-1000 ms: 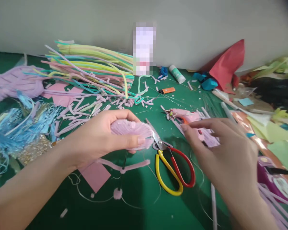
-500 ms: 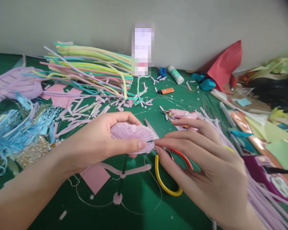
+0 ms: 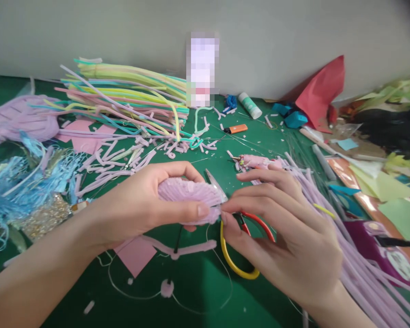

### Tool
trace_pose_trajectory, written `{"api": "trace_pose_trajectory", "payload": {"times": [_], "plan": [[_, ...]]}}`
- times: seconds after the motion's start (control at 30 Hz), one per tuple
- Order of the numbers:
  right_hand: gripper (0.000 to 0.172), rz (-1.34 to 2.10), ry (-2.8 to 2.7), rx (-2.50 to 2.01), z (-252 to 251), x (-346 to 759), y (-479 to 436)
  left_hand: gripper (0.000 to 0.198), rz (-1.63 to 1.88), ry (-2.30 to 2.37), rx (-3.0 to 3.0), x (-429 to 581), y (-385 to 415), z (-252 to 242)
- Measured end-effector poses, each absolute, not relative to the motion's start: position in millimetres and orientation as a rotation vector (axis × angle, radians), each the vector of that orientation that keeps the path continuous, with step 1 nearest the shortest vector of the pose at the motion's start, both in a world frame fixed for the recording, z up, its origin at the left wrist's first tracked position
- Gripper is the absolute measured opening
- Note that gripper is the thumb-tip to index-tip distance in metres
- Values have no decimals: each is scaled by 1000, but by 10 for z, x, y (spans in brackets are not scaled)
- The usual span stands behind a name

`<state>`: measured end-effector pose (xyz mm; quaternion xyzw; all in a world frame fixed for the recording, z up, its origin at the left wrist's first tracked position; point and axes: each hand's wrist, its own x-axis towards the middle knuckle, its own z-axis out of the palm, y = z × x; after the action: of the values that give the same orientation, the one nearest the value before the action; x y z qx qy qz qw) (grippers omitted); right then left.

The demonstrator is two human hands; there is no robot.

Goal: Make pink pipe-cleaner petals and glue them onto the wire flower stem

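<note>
My left hand (image 3: 136, 207) is closed around a fan-shaped piece of lilac pipe cleaners (image 3: 187, 193), thumb pressed on its front edge. My right hand (image 3: 283, 237) pinches at the right tip of that piece with thumb and forefinger, the other fingers curved above. What sits in the pinch is too small to make out. Under my right hand lie scissors with a yellow and a red handle (image 3: 235, 266), partly hidden. Below the fan, a lilac pipe cleaner on a black stem (image 3: 181, 248) lies on the green mat (image 3: 205, 291).
A heap of coloured pipe cleaners (image 3: 123, 102) lies at the back left, with cut lilac bits (image 3: 123, 157) in front. Long lilac pipe cleaners (image 3: 358, 269) run to the right. A glue stick (image 3: 250, 105), an orange lighter (image 3: 237, 129), red paper (image 3: 323, 93) and pink paper squares (image 3: 136, 255) lie around.
My right hand came in from the right over the scissors and closed its thumb and forefinger on the right tip of the lilac fan. My left hand kept its hold.
</note>
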<state>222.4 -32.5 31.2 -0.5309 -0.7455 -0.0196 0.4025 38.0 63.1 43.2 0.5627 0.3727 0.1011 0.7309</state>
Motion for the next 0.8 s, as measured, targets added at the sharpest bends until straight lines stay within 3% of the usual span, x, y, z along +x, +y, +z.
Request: {"api": "trace_pose_trajectory", "payload": {"times": [0.53,0.63,0.8], "plan": [[21,-96,-1751,-1313,182,2216,-327,21,215,768,1148,398,598,476],[16,169,-1582,-1357,186,2212,-367,23,218,768,1155,402,599,468],[9,988,-1213,-1432,224,2140,-460,24,223,829,1208,412,582,489]]}}
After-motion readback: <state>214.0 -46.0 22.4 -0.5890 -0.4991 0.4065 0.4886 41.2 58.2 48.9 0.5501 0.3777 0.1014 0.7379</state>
